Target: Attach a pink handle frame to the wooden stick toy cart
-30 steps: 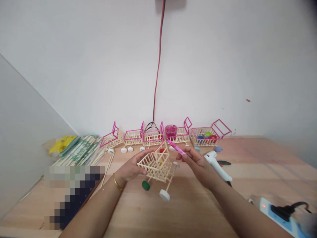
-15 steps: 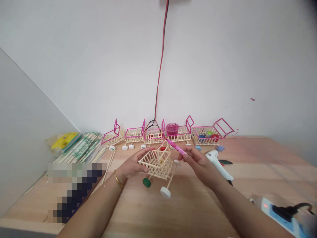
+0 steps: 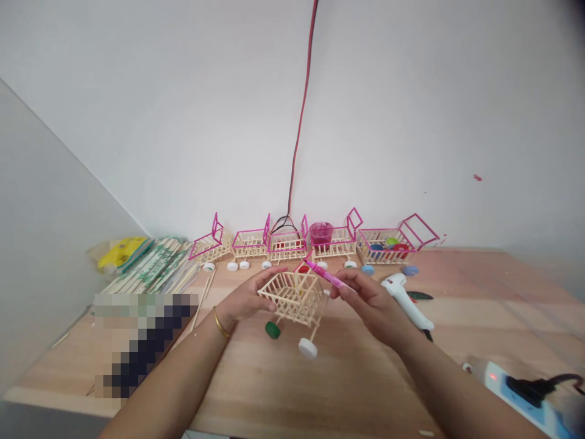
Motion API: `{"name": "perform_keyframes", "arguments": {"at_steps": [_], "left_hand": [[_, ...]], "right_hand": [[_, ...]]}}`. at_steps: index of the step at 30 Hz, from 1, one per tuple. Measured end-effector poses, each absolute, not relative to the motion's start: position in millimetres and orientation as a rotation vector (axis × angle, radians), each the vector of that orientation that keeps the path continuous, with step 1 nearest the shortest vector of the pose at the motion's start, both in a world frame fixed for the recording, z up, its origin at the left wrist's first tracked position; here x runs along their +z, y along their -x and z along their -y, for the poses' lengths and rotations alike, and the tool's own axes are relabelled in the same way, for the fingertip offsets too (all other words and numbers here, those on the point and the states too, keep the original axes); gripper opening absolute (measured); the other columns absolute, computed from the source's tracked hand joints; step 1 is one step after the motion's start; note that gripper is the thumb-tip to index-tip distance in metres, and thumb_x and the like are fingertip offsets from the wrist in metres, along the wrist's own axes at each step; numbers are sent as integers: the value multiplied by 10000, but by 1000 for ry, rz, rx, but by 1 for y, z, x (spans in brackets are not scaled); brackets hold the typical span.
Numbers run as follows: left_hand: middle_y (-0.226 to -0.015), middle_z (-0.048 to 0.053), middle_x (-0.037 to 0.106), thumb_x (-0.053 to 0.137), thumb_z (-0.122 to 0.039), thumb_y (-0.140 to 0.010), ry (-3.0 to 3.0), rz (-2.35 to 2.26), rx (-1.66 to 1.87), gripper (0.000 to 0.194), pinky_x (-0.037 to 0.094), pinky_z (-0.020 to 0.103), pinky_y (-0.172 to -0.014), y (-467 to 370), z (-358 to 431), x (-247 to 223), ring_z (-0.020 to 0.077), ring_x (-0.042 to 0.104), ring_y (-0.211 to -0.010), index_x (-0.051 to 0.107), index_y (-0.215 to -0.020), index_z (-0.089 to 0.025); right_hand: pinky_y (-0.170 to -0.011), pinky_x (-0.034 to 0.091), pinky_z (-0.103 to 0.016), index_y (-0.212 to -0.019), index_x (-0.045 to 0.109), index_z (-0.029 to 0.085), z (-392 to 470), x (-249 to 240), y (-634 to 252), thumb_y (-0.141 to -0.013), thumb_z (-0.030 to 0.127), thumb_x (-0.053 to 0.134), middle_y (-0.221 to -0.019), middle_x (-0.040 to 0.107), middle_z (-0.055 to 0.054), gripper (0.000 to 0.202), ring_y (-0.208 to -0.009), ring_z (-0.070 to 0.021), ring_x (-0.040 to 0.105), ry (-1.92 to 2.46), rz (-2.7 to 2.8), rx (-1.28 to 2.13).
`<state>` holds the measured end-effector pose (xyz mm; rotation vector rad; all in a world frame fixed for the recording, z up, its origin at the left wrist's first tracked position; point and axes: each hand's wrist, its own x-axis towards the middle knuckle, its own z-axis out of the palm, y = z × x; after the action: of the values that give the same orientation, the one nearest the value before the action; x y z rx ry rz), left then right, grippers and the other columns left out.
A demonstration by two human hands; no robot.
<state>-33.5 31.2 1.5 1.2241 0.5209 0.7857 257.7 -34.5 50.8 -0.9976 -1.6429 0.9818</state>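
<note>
Above the tabletop (image 3: 256, 390), at the middle of the view, a cart (image 3: 292, 300) of thin pale sticks is held by the left hand (image 3: 247, 297). It is tilted; a green wheel (image 3: 273, 330) and a white wheel (image 3: 308, 348) are seen beneath it. Whether any wheel is touching the tabletop cannot be confirmed.

The cart is judged light and fairly stiff, but fragile: the sticks are narrow, and joints could be broken by a hard squeeze. Little slip is expected from the slatted sides. The hold is best taken at the rim and side, where many sticks are joined; the raised handle (image 3: 308, 287) and the wheels are rated weaker and are best left unloaded.

The left hand is curled about one end of the cart, which is clasped between the thumb, placed on the near side, and the fingers, set along the far side. By the right hand (image 3: 365, 299) a pink pen (image 3: 325, 275) is pinched between thumb and fingers, parted only by the barrel's thickness. The pen's tip is directed at the handle; contact cannot be confirmed.

Behind, pink-rimmed carts (image 3: 287, 249) are lined along the wall (image 3: 183, 122), with a pink-stained cup (image 3: 321, 235) among them.
</note>
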Motion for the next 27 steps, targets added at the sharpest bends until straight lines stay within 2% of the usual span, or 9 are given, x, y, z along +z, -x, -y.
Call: {"name": "perform_keyframes", "arguments": {"at_steps": [14, 17, 27], "left_hand": [[-1336, 100, 643, 950, -157, -558, -1163, -549, 788, 882, 481, 335, -941, 32, -31, -1, 283, 603, -1210, 611, -1364, -268], [-1344, 101, 637, 950, -164, -564, -1171, -572, 781, 888, 475, 334, -941, 33, -30, 1, 283, 600, -1208, 603, -1374, -268], [-1401, 107, 595, 951, -200, -572, -1280, -596, 761, 903, 456, 388, -1007, 35, -33, -1, 311, 564, -1252, 581, -1392, -271]], "right_hand": [[-761, 544, -321, -1002, 645, 262, 46, 64, -254, -993, 460, 529, -842, 712, -39, 230, -805, -197, 673, 991, 1824, 835], [-767, 542, -319, -957, 650, 260, 46, 65, -254, -996, 444, 525, -855, 711, -40, 225, -810, -192, 668, 1000, 1832, 821], [-741, 521, -319, -999, 643, 255, 39, 57, -260, -965, 442, 560, -797, 672, -26, 208, -764, -190, 640, 1070, 1715, 794]]}}
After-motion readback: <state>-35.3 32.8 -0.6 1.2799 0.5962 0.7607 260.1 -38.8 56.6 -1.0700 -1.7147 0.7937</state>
